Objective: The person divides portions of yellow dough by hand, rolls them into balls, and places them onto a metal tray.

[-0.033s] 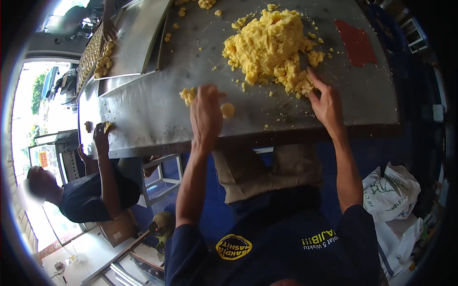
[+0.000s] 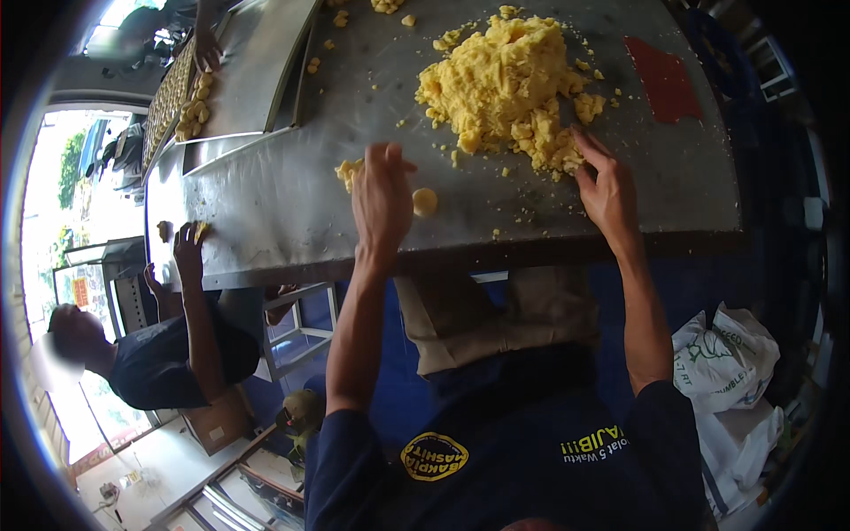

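Note:
A large crumbly heap of yellow dough [image 2: 500, 84] lies on the metal table. At its near right edge is my right hand [image 2: 609, 190], thumb and forefinger spread on either side of a loose clump and touching it. My left hand [image 2: 382, 208] is over the table further left, back of the hand up. Its fingers are partly hidden and smeared, so whether anything is under them cannot be seen. Beside it on the left lies a small rough dough lump [image 2: 349, 173]; close on its right sits a smooth round dough ball [image 2: 425, 203].
A red flat scraper [image 2: 664, 80] lies at the table's right. Metal trays [image 2: 252, 66] stand at the far left, with shaped dough pieces [image 2: 192, 115] along one edge. A co-worker [image 2: 181, 345] handles dough at the left; another person's hand [image 2: 208, 50] reaches in beyond. White sacks [image 2: 726, 354] stand at right.
Almost nothing differs. The view has shifted very slightly, and my left hand has moved a little, its thumb now less blurred.

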`<act>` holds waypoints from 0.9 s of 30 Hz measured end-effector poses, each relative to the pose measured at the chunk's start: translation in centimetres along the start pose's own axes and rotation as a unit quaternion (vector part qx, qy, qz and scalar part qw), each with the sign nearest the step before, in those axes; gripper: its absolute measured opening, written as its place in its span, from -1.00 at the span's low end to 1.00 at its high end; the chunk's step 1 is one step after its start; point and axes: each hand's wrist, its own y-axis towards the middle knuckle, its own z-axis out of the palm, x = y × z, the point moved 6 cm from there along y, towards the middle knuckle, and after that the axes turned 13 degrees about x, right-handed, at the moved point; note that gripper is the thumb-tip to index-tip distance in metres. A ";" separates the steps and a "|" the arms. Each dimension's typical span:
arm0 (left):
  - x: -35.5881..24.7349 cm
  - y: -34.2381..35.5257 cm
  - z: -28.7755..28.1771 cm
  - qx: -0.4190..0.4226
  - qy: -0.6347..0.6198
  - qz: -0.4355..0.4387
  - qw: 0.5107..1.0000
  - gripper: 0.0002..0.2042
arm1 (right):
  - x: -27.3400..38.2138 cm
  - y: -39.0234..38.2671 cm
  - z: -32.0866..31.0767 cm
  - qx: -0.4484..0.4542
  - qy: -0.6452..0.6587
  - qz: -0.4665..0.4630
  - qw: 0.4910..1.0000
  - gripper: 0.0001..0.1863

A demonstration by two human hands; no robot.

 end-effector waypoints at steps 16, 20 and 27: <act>1.9 -5.4 -5.8 -0.145 -0.054 0.112 0.982 -0.70 | 0.8 -0.3 1.0 -0.001 -0.084 0.013 0.996 -0.38; 4.4 -1.6 -10.0 -0.222 0.077 0.154 0.960 -0.67 | 1.2 0.1 0.5 -0.034 -0.093 -0.010 0.995 -0.55; 6.8 -2.0 -7.5 -0.062 0.144 0.095 0.983 -0.78 | 1.3 1.1 -1.9 0.006 -0.167 -0.064 0.984 -0.49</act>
